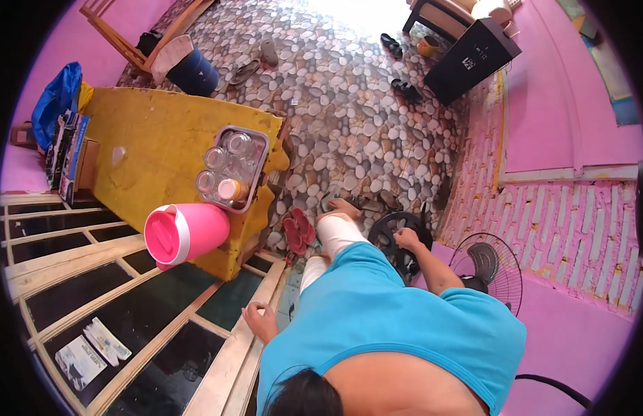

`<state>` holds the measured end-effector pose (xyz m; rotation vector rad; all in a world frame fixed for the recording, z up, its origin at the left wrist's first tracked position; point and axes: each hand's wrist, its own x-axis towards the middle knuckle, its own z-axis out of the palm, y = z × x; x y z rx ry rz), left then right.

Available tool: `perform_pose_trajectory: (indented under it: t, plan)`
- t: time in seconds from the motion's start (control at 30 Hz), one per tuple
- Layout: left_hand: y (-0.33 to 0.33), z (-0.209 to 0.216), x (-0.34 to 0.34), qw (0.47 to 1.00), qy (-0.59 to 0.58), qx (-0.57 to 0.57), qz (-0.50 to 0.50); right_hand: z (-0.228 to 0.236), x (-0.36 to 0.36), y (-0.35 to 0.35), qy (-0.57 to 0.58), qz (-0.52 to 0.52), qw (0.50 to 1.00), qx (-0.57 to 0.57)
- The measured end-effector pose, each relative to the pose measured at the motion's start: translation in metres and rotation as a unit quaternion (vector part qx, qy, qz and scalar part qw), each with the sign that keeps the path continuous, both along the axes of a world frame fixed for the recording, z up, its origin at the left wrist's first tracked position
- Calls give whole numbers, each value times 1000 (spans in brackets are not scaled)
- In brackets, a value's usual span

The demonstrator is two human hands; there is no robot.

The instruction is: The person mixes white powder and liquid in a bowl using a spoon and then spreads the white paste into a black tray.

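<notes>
My left hand point(260, 321) is low beside my hip, fingers curled, against the edge of a light wooden rail point(228, 367). Whatever it may hold does not show. My right hand point(407, 238) is closed above a black round base point(392, 232), in front of my right knee; I cannot make out anything inside it. A bright pink jug point(196, 232) with a white band stands on the yellow table point(162, 139). Beyond the jug, a tray point(260, 163) carries several clear glass jars point(214, 158), one with a pale lid.
Pink slippers point(298, 231) lie by my bare foot point(341, 206). A wire-caged fan point(484, 267) stands at my right, near the pink wall. Farther off are a blue bin point(196, 73), a tall black box point(467, 62) and loose footwear point(406, 90) on the pebble-patterned floor.
</notes>
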<state>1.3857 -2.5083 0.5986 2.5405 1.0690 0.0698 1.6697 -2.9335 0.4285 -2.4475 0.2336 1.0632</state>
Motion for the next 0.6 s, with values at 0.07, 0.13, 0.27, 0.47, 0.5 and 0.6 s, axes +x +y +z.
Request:
perform_pose_trajectory:
  t: [0.07,0.13,0.27,0.47,0.5,0.6]
  plan:
    - [9,10,23,992,8,-99,78,-8,13,17,-20,40,999,1]
    - [22,13,36,968,41,-211,127,-10,32,35,3,83,996,22]
    - [13,-58,-4,964,111,-151,187,15,109,83,39,202,978,26]
    - [-6,-166,60,897,274,-325,123,12,265,156,-105,272,954,61]
    - [-3,-176,96,895,266,-343,100,15,287,163,-133,252,954,89]
    - [-1,-203,211,889,230,-388,74,52,352,192,-106,246,950,163]
